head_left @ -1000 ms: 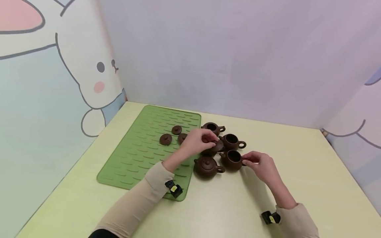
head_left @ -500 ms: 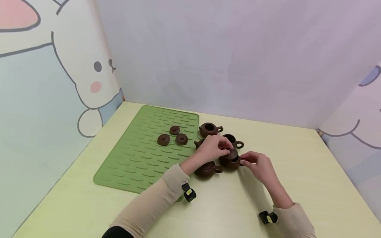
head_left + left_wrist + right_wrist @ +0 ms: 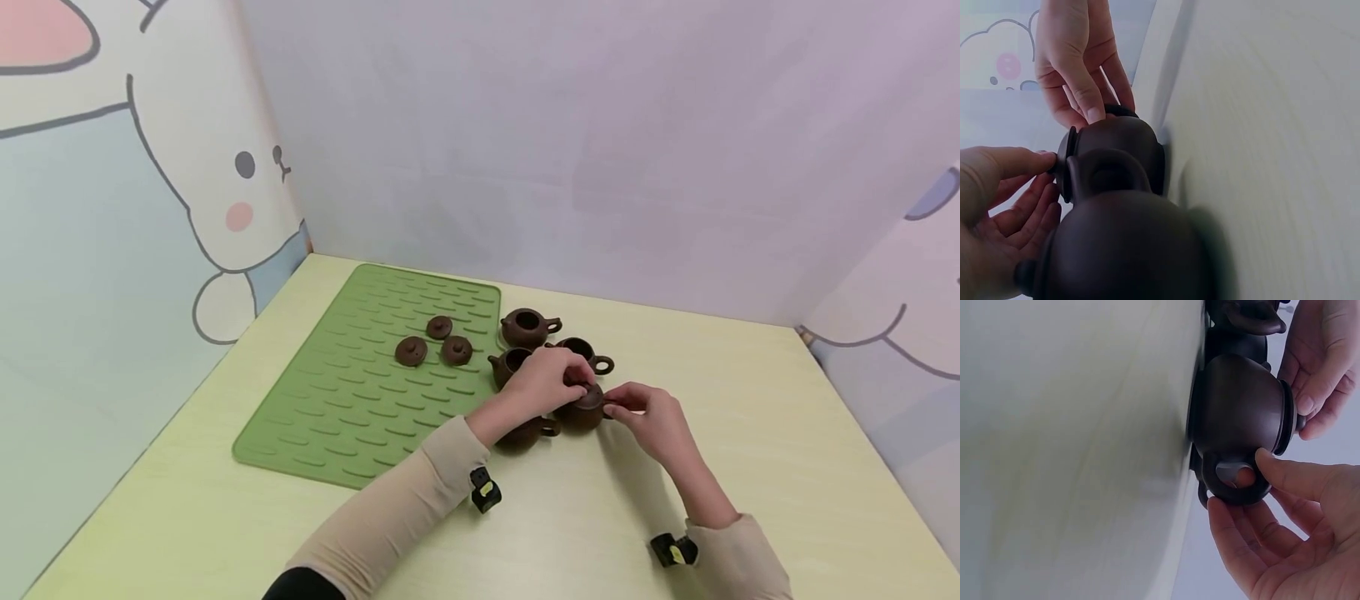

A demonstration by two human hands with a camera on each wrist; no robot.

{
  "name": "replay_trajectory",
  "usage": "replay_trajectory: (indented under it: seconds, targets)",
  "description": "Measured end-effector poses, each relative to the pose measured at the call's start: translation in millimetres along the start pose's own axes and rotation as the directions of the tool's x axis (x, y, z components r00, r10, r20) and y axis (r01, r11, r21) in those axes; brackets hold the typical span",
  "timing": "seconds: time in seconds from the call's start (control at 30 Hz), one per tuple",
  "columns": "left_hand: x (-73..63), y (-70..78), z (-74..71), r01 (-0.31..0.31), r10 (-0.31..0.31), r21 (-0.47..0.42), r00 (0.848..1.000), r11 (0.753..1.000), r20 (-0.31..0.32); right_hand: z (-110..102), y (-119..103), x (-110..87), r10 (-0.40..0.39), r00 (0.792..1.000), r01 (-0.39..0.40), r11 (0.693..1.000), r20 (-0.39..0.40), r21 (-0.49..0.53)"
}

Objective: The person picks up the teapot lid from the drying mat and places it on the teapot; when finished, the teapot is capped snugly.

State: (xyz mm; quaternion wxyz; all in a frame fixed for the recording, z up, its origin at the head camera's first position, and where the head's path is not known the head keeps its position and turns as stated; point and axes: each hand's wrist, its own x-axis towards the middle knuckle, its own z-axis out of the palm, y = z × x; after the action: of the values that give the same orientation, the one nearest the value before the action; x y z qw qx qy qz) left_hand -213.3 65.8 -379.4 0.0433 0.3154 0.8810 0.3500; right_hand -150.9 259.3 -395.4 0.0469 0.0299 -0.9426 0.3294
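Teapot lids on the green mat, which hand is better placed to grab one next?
Probably the left hand, once free of the lid it pinches: it's nearer the three lids, while the right hand grips a teapot handle.

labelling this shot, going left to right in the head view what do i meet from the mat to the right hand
Green rectangular ridged mat, leftmost round brown lid, rear round brown lid, third round brown lid, farthest round brown open teapot, gripped round brown teapot, right hand.

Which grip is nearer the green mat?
Left. The left grip, on the lid of one pot, is just right of the mat; the right grip, on that pot's handle, is farther right.
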Motion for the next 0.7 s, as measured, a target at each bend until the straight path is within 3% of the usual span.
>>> replay_trajectory:
  seconds: [0.47,0.7]
  targets:
    - [-3.1,-3.8,3.4,0.013,-0.012,-0.098,1.000,0.995,0.006,1.2,2.0,-4.1,0.009,1.000,-0.009,1.000,0.002,0.028]
    - [-3.6,-7.5,-2.6,0.012,-0.014,-0.157,1.000,0.987,-0.007,-5.7,-0.8,-3.1,-0.011,1.000,0.011,1.000,-0.005,0.019]
